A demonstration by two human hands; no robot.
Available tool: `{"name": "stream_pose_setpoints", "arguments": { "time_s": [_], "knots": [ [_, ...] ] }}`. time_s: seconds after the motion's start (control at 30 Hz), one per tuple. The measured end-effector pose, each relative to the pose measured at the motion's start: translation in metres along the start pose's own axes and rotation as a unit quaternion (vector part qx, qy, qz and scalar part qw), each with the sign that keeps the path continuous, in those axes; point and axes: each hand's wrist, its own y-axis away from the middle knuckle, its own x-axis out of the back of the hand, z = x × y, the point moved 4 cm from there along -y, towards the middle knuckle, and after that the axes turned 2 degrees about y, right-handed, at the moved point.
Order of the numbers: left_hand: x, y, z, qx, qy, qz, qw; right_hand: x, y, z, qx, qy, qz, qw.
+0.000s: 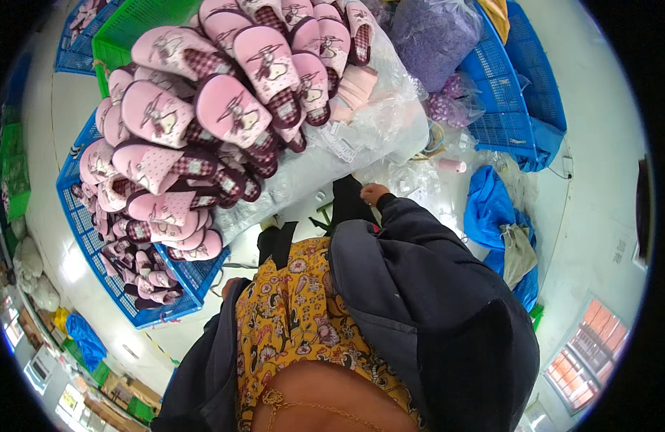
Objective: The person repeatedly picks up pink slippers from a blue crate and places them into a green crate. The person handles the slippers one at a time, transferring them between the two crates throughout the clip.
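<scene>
A large heap of pink slippers with dark checked insoles lies on a plastic-wrapped surface in front of me. My right hand is near my dark-trousered leg, just short of that surface, with its fingers curled in. Whether anything is inside those fingers is hidden. Low at the left, beside my yellow floral clothing, my left hand shows only in part past its dark sleeve. Its fingers cannot be made out. Folded pink pieces lie beside the slippers.
A blue basket at the left holds more slippers, with a green crate behind. At the right stand blue baskets and a clear bag of purple material. Blue sheeting and a pink roll lie nearer.
</scene>
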Motion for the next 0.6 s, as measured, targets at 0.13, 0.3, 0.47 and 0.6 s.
{"name": "stream_pose_setpoints", "arguments": {
  "time_s": [0.13, 0.3, 0.47, 0.6],
  "knots": [
    [-0.004, 0.014, 0.103, -0.078, -0.055, -0.016, 0.995, 0.023, -0.012, -0.005, -0.049, -0.082, -0.064, 0.993],
    [0.013, 0.016, 0.161, -0.173, 0.175, 0.072, 0.967, 0.034, 0.005, 0.025, -0.101, -0.084, -0.031, 0.991],
    [0.000, -0.042, 0.160, -0.177, 0.283, 0.051, 0.941, 0.056, 0.035, 0.014, -0.165, -0.116, 0.033, 0.979],
    [0.027, -0.045, 0.178, -0.100, 0.268, -0.016, 0.958, 0.080, 0.046, -0.006, -0.141, -0.082, 0.163, 0.973]
  ]
}}
